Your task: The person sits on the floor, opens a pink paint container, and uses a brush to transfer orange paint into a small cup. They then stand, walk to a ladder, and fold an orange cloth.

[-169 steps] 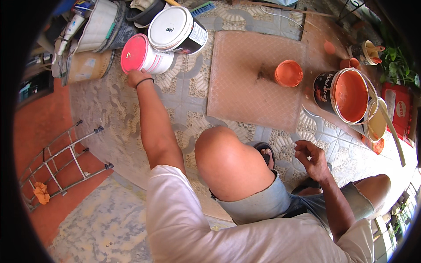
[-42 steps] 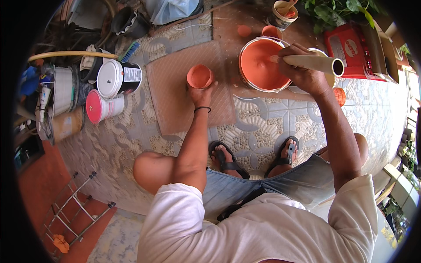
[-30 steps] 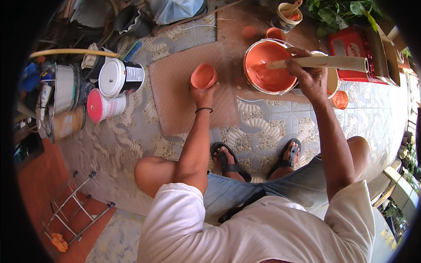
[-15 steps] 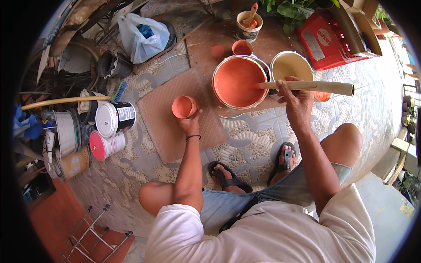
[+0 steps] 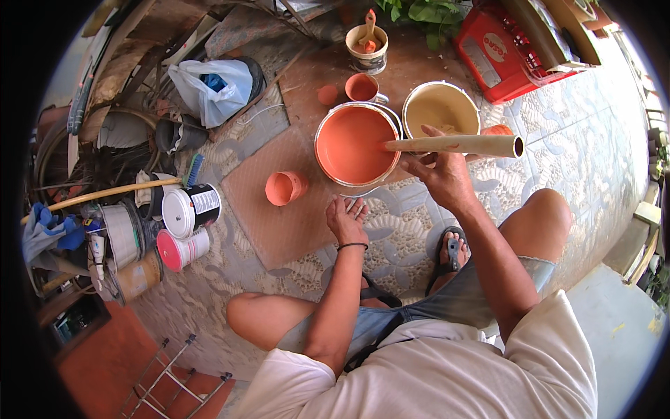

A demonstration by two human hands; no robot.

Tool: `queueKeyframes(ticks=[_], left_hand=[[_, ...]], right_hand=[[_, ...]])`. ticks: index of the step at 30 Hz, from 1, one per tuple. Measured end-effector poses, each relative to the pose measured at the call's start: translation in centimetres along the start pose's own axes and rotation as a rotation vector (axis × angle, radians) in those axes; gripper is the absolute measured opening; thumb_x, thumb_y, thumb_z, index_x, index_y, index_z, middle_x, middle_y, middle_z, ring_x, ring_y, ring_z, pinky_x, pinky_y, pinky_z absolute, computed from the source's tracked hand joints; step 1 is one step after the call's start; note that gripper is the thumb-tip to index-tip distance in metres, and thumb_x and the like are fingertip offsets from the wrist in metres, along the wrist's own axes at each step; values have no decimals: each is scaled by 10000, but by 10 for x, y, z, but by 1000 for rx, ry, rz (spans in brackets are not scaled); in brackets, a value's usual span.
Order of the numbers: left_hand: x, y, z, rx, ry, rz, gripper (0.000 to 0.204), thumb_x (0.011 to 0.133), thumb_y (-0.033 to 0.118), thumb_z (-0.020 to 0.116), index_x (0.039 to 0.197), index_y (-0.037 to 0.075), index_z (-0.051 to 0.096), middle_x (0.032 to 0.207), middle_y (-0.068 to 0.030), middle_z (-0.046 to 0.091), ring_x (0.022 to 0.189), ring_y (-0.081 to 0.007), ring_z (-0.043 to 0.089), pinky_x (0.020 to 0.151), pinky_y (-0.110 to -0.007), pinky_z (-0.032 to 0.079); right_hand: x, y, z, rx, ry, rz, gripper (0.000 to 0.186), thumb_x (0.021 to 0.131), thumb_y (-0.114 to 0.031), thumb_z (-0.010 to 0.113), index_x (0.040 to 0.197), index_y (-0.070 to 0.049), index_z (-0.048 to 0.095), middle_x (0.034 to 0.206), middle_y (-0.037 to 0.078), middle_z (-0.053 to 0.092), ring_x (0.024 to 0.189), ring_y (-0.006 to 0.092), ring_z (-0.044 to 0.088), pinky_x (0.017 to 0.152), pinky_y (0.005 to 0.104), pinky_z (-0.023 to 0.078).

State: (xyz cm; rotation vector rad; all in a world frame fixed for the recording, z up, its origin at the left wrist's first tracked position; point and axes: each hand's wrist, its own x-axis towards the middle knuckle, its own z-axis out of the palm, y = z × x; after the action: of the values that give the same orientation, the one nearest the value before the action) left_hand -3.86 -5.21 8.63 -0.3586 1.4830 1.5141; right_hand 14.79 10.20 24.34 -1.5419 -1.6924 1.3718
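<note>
While your right hand [image 5: 440, 178] grips the stiff, light tube [image 5: 453, 145] mid-length, your left hand [image 5: 347, 218], fingers open, steadies the heavy-looking bucket [image 5: 356, 146].

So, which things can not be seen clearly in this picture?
- Head view: lower end of the pale tube in the right hand, sunk in orange paint in the big bucket.
- Left hand: whether its fingers touch the bucket, unclear.
- Contents of the cans at left: lids on.
- Red crate: cut off by the rim.
</note>
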Motion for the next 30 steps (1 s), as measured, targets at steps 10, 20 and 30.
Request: queueKeyframes(ticks=[10, 20, 30], left_hand=[[-68, 65, 64, 7, -104, -23, 937, 1002, 711, 508, 1592, 30, 249, 1526, -225, 342, 1365, -393, 454, 1075, -637, 468], [-75, 58, 61, -9, -172, 53, 1117, 970, 703, 579, 1642, -16, 52, 1596, -267, 264, 1469, -458, 369, 1134, -645, 423], [-96, 48, 61, -114, -22, 134, 1010, 1000, 675, 560, 1624, -10, 161, 1595, -256, 294, 1426, -419, 438, 1070, -630, 483]], right_hand=[[96, 27, -104, -1064, 126, -147, 398, 1018, -288, 582, 1261, 23, 629, 1260, 224, 611, 1199, 395, 581, 960, 542, 517], [166, 78, -124, -777, -123, 131, 333, 887, -311, 760, 1056, -24, 757, 1046, 197, 705, 1120, 392, 647, 960, 501, 533], [256, -15, -85, -456, -14, -345, 704, 862, -615, 744, 1147, 23, 667, 1079, 251, 725, 1059, 412, 696, 901, 496, 541]])
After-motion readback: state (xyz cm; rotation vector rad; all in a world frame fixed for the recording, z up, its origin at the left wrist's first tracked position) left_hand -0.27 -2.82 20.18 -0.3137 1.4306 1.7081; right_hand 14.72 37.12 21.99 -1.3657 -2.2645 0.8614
